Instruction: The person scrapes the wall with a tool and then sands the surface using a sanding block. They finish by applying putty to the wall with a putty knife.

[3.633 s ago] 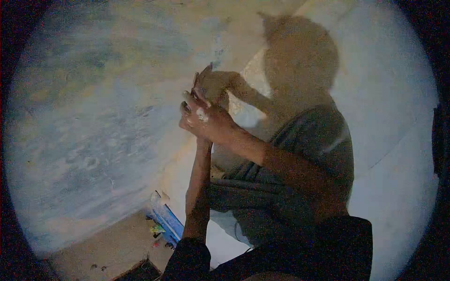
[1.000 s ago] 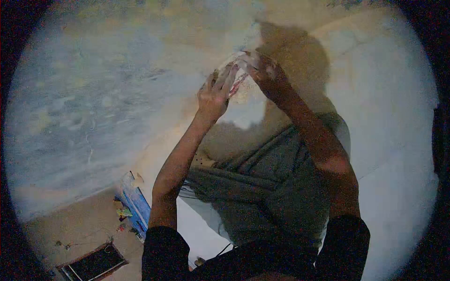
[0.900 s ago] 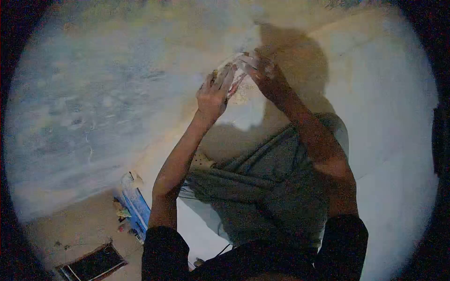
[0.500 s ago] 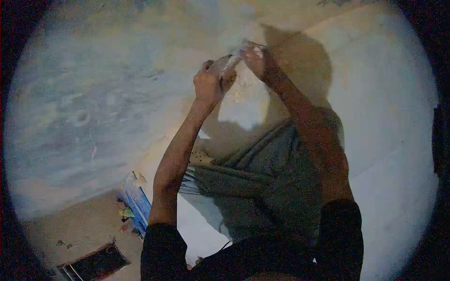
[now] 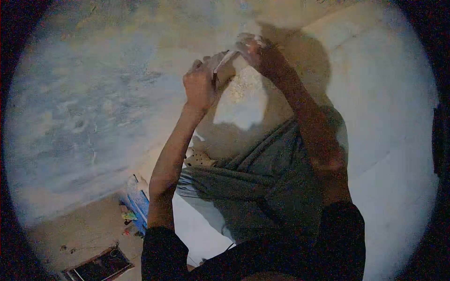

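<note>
My left hand (image 5: 200,83) is closed around a thin, pale strip-like piece (image 5: 226,62), its kind not clear in the dim light. The strip slants up and right toward my right hand (image 5: 255,50), whose curled fingers meet its upper end. White residue coats the fingertips of my right hand. Below both hands, small pale crumbs (image 5: 239,88) lie scattered on the lit patch of floor. The exact grip of the right fingers is blurred.
Grey cloth (image 5: 262,173) covers my folded legs. A tan clog with holes (image 5: 199,158) shows by my left forearm. At the lower left are a blue object (image 5: 138,201) and a dark rectangular item (image 5: 98,266). Pale smears mark the floor (image 5: 89,117) on the left.
Both hands have shifted slightly; the left has moved a little left and the right slightly up. More of the pale strip shows between them.
</note>
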### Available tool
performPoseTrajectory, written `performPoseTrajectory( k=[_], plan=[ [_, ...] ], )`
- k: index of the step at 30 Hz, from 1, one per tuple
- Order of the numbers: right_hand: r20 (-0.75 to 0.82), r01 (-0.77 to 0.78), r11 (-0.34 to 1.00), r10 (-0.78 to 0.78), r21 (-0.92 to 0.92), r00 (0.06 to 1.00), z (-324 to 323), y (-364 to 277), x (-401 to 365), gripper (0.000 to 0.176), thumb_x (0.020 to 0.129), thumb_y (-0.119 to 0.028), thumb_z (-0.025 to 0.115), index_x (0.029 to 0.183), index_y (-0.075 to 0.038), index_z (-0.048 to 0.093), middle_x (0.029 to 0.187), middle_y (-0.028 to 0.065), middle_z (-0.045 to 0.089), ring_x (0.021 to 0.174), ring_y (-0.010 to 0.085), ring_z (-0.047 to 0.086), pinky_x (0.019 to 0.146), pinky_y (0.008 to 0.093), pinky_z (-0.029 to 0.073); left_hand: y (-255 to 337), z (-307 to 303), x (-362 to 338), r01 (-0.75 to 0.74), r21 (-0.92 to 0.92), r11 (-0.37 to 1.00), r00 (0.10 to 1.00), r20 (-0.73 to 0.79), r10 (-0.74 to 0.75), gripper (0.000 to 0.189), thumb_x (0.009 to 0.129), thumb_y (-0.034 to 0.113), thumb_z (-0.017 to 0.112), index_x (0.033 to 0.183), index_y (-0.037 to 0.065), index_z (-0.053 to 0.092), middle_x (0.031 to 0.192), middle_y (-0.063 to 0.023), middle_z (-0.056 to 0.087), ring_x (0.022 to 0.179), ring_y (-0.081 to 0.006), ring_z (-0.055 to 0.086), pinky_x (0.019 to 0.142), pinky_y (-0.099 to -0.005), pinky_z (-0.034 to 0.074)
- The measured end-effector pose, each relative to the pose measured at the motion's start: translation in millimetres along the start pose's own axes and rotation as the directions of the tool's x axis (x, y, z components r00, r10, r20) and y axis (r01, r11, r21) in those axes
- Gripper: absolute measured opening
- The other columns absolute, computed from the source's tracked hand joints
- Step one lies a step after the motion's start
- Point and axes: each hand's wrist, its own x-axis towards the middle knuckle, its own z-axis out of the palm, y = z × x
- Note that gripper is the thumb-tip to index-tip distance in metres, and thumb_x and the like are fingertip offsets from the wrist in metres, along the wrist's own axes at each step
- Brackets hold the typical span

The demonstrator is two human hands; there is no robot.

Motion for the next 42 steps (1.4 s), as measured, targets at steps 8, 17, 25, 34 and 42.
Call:
performPoseTrajectory(
  k=[8,17,25,34,42],
  plan=[
    [0.433,-0.578,0.217,0.474,0.786,0.767,5.0,-1.0,-6.2,0.026,0.084,-0.009,0.067,0.110,-0.005,0.066,0.117,0.0130,0.064,0.112,0.0318,0.059,0.095,0.0410,0.049,0.2,6.1,-8.3,-0.030,0.053,0.998,1.000,-0.006,0.030,0.055,0.076,0.035,0.077,0.125,0.015,0.060,0.100,-0.0089,0.066,0.077,-0.0262,0.060,0.056,-0.0371,0.053],
    [-0.101,0.051,0.990,-0.038,0.129,0.994,6.2,-21.4,-23.8,0.027,0.084,-0.008,0.065,0.110,-0.009,0.068,0.119,0.0097,0.064,0.111,0.0300,0.059,0.099,0.0440,0.047,-2.6,19.7,-38.0,-0.166,0.203,0.965,0.977,-0.100,0.189,0.051,0.077,0.028,0.078,0.124,0.013,0.063,0.123,-0.0052,0.064,0.088,-0.0271,0.063,0.063,-0.0343,0.057],
    [-0.113,0.082,0.961,-0.115,-0.263,0.987,11.6,-25.3,-39.4,0.030,0.086,-0.009,0.062,0.116,-0.009,0.064,0.126,0.0098,0.059,0.119,0.0316,0.053,0.101,0.0451,0.042,-5.5,21.6,-36.6,-0.115,0.104,0.988,0.988,-0.095,0.125,0.049,0.081,0.028,0.074,0.126,0.014,0.062,0.125,-0.0043,0.064,0.094,-0.0281,0.064,0.067,-0.0346,0.057],
    [-0.107,-0.023,0.999,0.020,-0.031,0.994,21.8,-25.6,-41.1,0.035,0.089,-0.010,0.061,0.124,-0.008,0.060,0.129,0.0094,0.057,0.122,0.0324,0.051,0.100,0.0457,0.040,3.3,26.9,-39.9,-0.114,0.129,0.985,0.972,-0.189,0.138,0.047,0.081,0.032,0.074,0.124,0.015,0.064,0.117,-0.0048,0.067,0.090,-0.0263,0.064,0.058,-0.0319,0.054],
    [-0.057,0.012,0.987,-0.021,-0.162,0.998,13.7,-15.5,-28.5,0.031,0.090,-0.014,0.060,0.120,-0.007,0.062,0.130,0.0128,0.057,0.124,0.0350,0.049,0.100,0.0467,0.043,4.2,26.7,-24.9,-0.033,0.070,0.997,0.989,-0.143,0.043,0.048,0.081,0.035,0.074,0.122,0.013,0.065,0.107,-0.0053,0.069,0.085,-0.0237,0.064,0.049,-0.0297,0.049]
  ],
)
